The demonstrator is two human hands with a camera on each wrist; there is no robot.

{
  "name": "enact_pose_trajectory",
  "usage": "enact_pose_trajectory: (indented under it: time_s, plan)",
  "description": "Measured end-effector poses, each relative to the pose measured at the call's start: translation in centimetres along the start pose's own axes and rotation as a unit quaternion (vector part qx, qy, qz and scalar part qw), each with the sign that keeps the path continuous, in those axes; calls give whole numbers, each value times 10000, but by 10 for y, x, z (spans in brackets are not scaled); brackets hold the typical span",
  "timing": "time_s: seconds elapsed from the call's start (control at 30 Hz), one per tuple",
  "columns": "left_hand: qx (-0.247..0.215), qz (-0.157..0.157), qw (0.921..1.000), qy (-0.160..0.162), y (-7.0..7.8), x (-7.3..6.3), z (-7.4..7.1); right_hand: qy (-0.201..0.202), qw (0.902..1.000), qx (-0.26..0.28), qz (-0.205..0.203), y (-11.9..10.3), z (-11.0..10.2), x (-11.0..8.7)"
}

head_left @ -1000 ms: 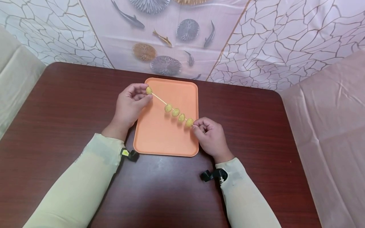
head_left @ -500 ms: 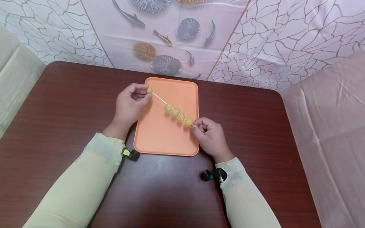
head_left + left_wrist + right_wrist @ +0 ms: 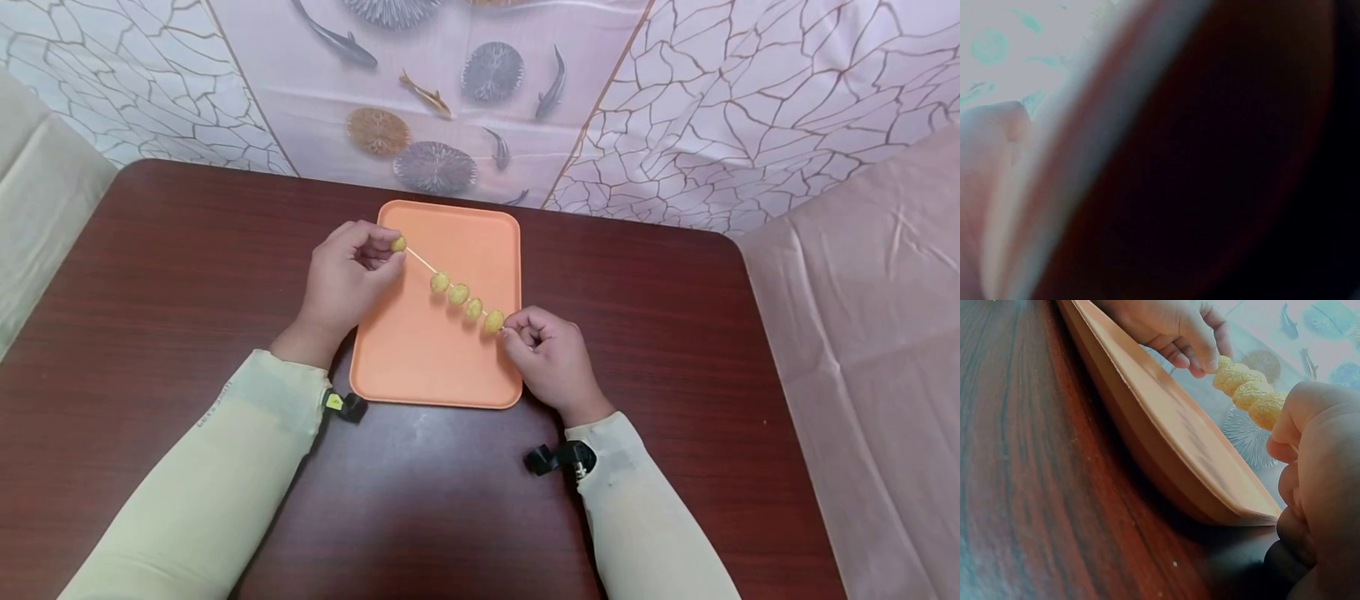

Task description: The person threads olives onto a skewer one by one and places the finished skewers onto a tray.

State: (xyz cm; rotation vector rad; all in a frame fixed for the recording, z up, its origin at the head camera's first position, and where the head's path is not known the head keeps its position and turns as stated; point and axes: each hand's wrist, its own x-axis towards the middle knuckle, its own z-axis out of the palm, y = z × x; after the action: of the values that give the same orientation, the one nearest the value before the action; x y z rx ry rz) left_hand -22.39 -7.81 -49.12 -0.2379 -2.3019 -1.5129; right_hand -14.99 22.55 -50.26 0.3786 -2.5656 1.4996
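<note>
A thin wooden skewer (image 3: 422, 260) slants over the orange tray (image 3: 420, 367), carrying several small yellow speckled balls (image 3: 459, 293) bunched toward its right end. My left hand (image 3: 341, 279) pinches another yellow ball (image 3: 399, 243) between thumb and forefinger at the skewer's far end, apart from the bunch. At the near end, my right hand (image 3: 553, 358) pinches the skewer just beyond the last ball (image 3: 493, 322). The right wrist view shows the balls (image 3: 1264, 410) in a line between both hands, raised over the tray. Dark blur fills most of the left wrist view, with part of my left hand (image 3: 985, 144) at its edge.
The tray lies on a dark reddish-brown table (image 3: 645, 333) close to its back edge. A patterned cloth (image 3: 495, 75) hangs behind it, and a plain pinkish cloth (image 3: 862, 333) borders the right side.
My left hand has moved slightly right and down along the skewer, bringing its ball a little closer to the bunch. The right hand keeps nearly the same place and grip.
</note>
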Motion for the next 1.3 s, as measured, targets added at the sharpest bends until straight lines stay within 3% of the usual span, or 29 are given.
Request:
enact_pose_trajectory:
  time_s: [0.6,1.3]
  plan:
    - [116,410,9981,-442,7,-1,3,-30,10000,35,-27,1,0,1]
    - [-128,742,9939,-806,14,-6,10,-9,10000,23,-12,1,2,1]
